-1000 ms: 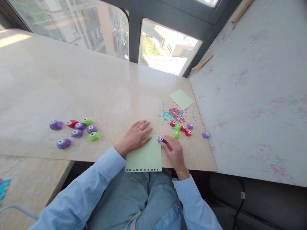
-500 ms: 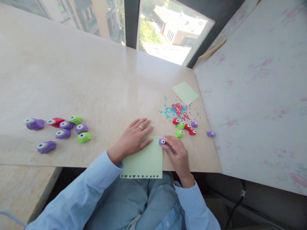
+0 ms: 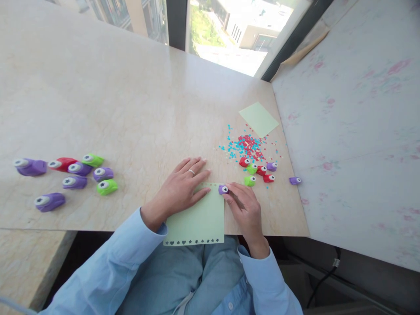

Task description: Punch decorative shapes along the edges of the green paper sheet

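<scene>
A pale green sheet of paper [image 3: 197, 221] lies at the table's front edge, its near side hanging slightly over my lap. Star and heart shapes run along its near edge, and small cut-outs show along its far edge. My left hand [image 3: 182, 186] lies flat with fingers outstretched, over the sheet's upper left part and the table. A small purple craft punch [image 3: 223, 189] with a white, star-marked button sits at the sheet's far right corner. The thumb and fingers of my right hand [image 3: 245, 208] pinch it from the right.
Several red, green and purple punches [image 3: 261, 170] stand beyond my right hand, near scattered red and blue confetti [image 3: 247, 146] and another green sheet [image 3: 259, 119]. One purple punch [image 3: 294, 180] is by the flowered wall panel [image 3: 361, 144]. Larger punches [image 3: 75, 182] are grouped at left.
The view has shifted a little, so the table things appear displaced. My left hand stays flat on the paper, and my right hand keeps the punch at the same corner.
</scene>
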